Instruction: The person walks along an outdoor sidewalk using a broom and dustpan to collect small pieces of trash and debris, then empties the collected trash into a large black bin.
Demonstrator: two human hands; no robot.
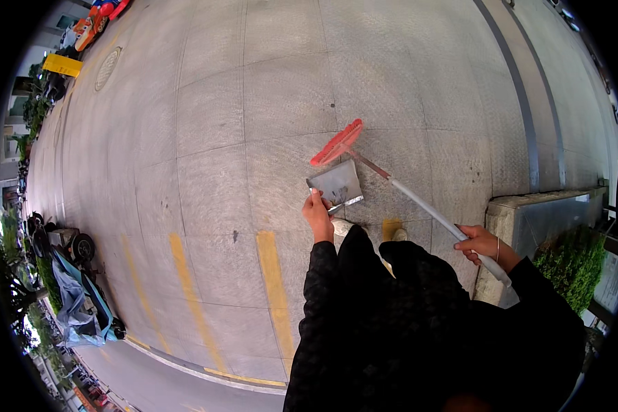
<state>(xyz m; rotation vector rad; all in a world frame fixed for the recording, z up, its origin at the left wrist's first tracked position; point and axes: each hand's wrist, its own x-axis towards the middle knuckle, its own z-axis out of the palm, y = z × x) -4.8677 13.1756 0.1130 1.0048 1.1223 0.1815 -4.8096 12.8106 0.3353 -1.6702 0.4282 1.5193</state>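
My right hand (478, 245) is closed round the pale grey handle of a broom (422, 206), which slants up and to the left. Its red bristled head (336, 143) is just beyond the dustpan, over the paving. A silver-grey metal dustpan (338, 184) with dark smudges near its edge is in front of my shoes. My left hand (317, 215) grips it at its near left side; the fingers partly hide where they hold it.
Grey paving (213, 165) with yellow painted stripes (275, 275) surrounds me. At right stands a stone-edged planter (505, 226) with a green shrub (568, 271). A covered blue scooter (82, 295) is parked at left, and a round manhole cover (108, 69) lies far left.
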